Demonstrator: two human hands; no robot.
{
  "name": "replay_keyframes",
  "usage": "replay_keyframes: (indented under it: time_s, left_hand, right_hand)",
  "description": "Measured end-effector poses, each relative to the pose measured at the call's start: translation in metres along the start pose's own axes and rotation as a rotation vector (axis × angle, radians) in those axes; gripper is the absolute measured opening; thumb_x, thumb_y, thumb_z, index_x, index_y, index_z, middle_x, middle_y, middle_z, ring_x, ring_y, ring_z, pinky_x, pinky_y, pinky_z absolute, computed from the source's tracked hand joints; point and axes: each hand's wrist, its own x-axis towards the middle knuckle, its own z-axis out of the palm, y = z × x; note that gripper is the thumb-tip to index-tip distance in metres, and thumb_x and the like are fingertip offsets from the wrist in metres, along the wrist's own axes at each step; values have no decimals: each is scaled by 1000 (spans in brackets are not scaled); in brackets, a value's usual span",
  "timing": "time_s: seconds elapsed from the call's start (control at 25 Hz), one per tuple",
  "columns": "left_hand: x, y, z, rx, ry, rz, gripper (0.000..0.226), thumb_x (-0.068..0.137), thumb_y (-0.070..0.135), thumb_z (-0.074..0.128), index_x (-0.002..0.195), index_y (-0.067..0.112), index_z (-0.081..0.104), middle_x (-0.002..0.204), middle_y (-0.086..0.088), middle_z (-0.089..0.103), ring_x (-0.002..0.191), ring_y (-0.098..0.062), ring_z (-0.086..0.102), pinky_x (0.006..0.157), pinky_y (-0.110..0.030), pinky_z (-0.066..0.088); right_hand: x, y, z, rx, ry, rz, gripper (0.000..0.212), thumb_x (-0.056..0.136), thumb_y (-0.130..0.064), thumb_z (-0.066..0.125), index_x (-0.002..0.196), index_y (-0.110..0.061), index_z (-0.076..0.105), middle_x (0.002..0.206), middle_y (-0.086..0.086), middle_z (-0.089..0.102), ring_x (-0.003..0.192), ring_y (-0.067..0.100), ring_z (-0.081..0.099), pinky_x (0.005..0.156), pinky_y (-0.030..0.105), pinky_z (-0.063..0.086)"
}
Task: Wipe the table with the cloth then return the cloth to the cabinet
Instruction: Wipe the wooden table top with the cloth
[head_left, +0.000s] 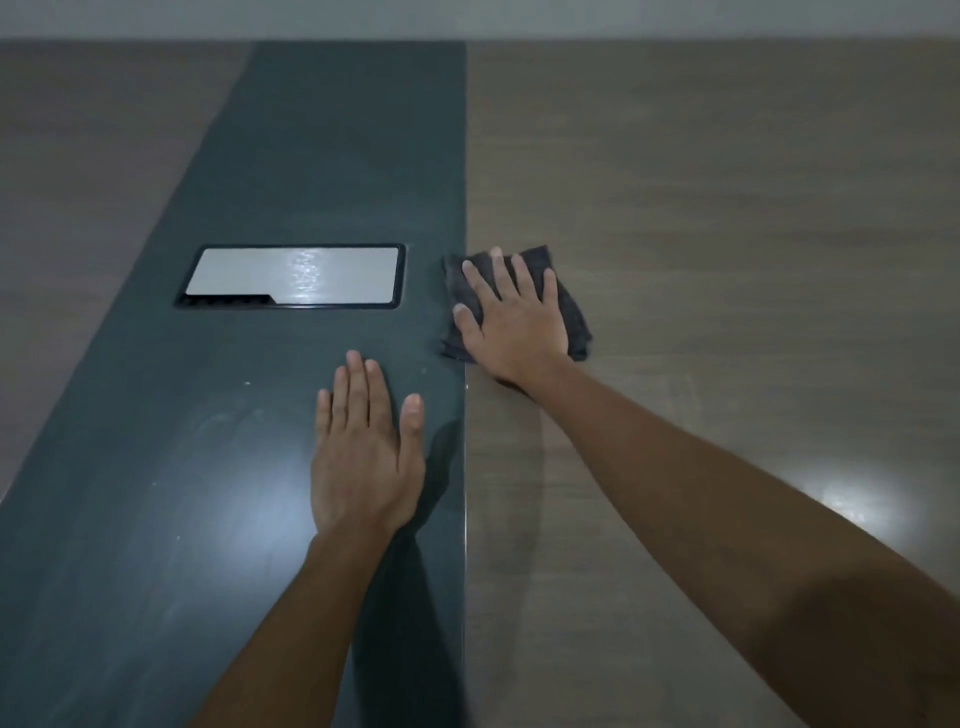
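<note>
Pressing the folded cloth (571, 306) flat with spread fingers (522, 275) of the right hand (511, 322) on the counter (727, 208), beside its dark strip, the cloth may bunch if pressure is uneven.

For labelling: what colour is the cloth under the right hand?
Dark grey cloth, best seen in the head view.

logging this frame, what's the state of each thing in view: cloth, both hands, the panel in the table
dark grey folded cloth: flat on the brown wood-grain table, pressed under the right hand
right hand: fingers spread straight on the cloth
left hand: flat, palm down on the dark centre strip, holding nothing
silver rectangular cable-box lid: closed, flush in the strip
</note>
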Motion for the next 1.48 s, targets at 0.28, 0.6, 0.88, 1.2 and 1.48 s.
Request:
replay_keyframes:
  time_s: [0.28, 0.6, 0.88, 1.2, 1.48]
  left_hand:
    - [-14, -8, -7, -312, 78, -54, 91, 90, 65, -7, 156, 7, 19, 165, -4, 11, 150, -6, 3, 122, -24, -6]
    - [-62, 14, -7, -45, -81, 55, 94, 86, 72, -19, 156, 13, -2, 165, -2, -11, 151, -11, -13, 123, -31, -10]
    - [-63, 13, 2, 48, -44, 37, 83, 92, 66, -12, 157, 15, -5, 164, -2, -13, 152, -14, -12, 123, -33, -9]
    - [-63, 8, 4, 16, -75, 37, 83, 92, 65, -17, 156, 15, 0, 165, 0, -9, 151, -9, -12, 125, -35, -5]
    - [-61, 13, 0, 57, -88, 38, 89, 90, 68, -17, 157, 12, 0, 165, -1, -8, 152, -12, -10, 124, -35, -7]
  right_hand:
    - [-120, -27, 17, 53, 0, -116, 65, 106, -50, 20, 164, -24, 10, 172, 9, 2, 159, 27, -1, 127, 53, -3]
    - [-271, 45, 21, 45, 36, -149, 60, 105, -56, 25, 161, -33, 27, 170, 0, 20, 157, 22, 18, 123, 53, 13]
    - [-171, 145, -2, -25, 23, 213, 70, 98, -62, 7, 164, -36, 9, 173, 2, 5, 159, 26, 5, 127, 55, 3]
    - [-195, 12, 19, 95, 14, -82, 62, 105, -53, 23, 163, -32, 15, 172, 5, 4, 159, 28, 2, 125, 59, 0]
    - [-248, 95, 16, 63, 76, -188, 58, 103, -58, 30, 158, -42, 30, 169, -3, 25, 156, 22, 21, 125, 58, 12]
